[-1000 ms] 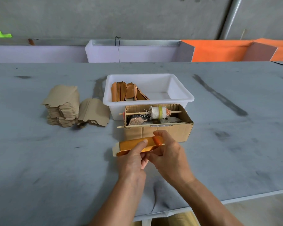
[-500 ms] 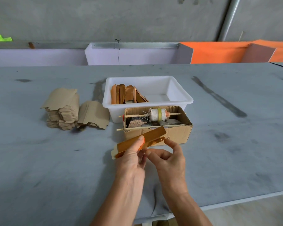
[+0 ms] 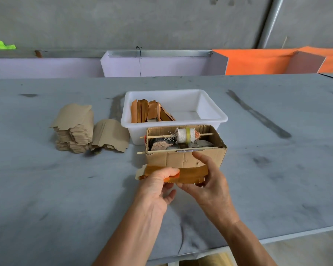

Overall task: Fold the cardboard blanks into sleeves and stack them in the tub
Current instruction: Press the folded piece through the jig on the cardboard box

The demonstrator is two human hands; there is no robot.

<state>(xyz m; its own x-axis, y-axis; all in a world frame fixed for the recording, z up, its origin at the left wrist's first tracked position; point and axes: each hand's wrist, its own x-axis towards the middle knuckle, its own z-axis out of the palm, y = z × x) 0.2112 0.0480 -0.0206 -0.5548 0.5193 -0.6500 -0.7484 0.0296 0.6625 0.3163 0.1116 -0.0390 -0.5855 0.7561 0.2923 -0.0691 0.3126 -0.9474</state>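
Both hands hold one shiny copper-coloured cardboard blank (image 3: 190, 174) flat, just in front of a brown carton. My left hand (image 3: 158, 186) pinches its left part with the thumb on top. My right hand (image 3: 208, 181) grips its right end, index finger raised against the carton. A white tub (image 3: 215, 116) behind the carton holds several folded copper sleeves (image 3: 150, 112) leaning at its left side. A tall stack of brown blanks (image 3: 73, 129) stands at the left, with a lower pile (image 3: 111, 135) beside it.
The open brown carton (image 3: 181, 159) holds a white roller on a wooden stick (image 3: 186, 135) and rags. The grey table (image 3: 277, 160) ends close to me. White and orange partitions (image 3: 258, 61) line the far edge.
The blank was tilted up at its right end, held by the left hand alone; now it lies level and the right hand has taken hold of its right end.
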